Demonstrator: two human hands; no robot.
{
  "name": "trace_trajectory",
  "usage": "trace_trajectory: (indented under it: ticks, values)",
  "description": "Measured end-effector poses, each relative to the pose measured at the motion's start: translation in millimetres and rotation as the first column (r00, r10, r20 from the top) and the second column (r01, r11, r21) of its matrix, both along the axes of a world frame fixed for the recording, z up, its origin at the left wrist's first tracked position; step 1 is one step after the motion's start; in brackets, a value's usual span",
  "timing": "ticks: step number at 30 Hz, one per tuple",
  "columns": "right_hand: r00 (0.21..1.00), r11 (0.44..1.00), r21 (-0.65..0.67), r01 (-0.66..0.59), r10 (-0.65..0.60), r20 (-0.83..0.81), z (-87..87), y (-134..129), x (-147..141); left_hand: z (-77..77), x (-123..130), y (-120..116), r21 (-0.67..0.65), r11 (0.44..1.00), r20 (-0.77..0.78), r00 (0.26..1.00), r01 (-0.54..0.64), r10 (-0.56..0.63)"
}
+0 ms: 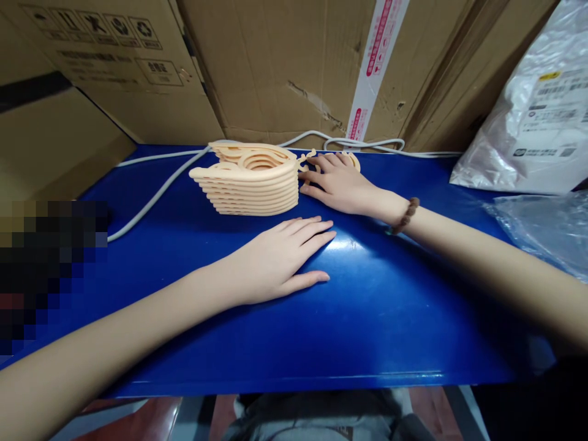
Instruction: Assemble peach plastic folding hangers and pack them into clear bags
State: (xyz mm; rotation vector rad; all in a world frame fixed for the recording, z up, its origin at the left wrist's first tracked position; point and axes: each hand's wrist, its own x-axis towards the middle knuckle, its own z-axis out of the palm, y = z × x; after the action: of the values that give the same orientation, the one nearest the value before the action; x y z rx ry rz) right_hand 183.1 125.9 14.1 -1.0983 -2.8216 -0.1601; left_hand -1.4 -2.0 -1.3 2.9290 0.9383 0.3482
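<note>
A stack of several cream-coloured curved pieces [257, 190] stands on the blue table [358, 331], towards its back. My left hand [285, 257] lies flat on the table in front of the stack, fingers stretched to the right, holding nothing. Just right of the stack, my right hand [337, 184] is spread palm down over small cream-coloured curly pieces [356, 162], which it partly hides. A brown band [410, 211] circles the right wrist.
Cardboard boxes [275, 73] wall the table's back and left. A white cable [156, 202] runs along the back and left. Plastic-wrapped packages [528, 122] lie at the right. Something pixelated covers the left edge.
</note>
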Motion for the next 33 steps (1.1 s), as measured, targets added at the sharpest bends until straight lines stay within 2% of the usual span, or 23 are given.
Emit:
trace_trajectory:
  ticks: [3,6,13,17,21,27,30,33]
  values:
    - [0.999,0.999,0.004,0.045,-0.045,-0.007,-2.9,3.4,-7.9,-0.3,0.0,-0.1,-0.003,1.0,-0.002,1.0,-0.006,0.006]
    - [0.996,0.997,-0.009,0.076,-0.076,-0.042,-4.8,8.1,-3.6,-0.4,-0.1,-0.3,-0.004,1.0,-0.004,1.0,-0.007,0.007]
    - [0.998,0.998,-0.065,0.003,-0.007,-0.068,-11.1,8.3,28.9,0.0,-0.7,-0.6,-0.006,1.0,-0.004,1.0,-0.007,0.007]
    - [0.992,0.996,-0.061,-0.06,0.053,-0.118,-14.6,-12.7,47.9,-0.3,-0.5,-0.5,0.015,1.0,0.003,1.0,0.013,-0.013]
    - [0.989,0.996,-0.038,-0.081,0.075,-0.126,-14.8,-47.9,59.3,-0.4,-0.5,-0.6,0.051,0.998,0.012,0.999,0.029,-0.03]
    - [0.977,0.982,-0.091,-0.167,0.152,-0.15,0.5,-101.0,62.5,5.6,2.5,-3.0,0.084,0.994,0.059,0.995,0.071,-0.076]
    - [0.957,0.972,-0.137,-0.189,0.152,-0.245,10.3,-106.7,65.2,5.8,5.8,-5.1,0.125,0.99,0.078,0.994,0.067,-0.077]
    - [0.957,0.992,-0.07,-0.101,0.078,-0.281,14.4,-85.0,74.0,2.1,8.0,-6.4,0.165,0.985,0.095,0.994,0.042,-0.058]
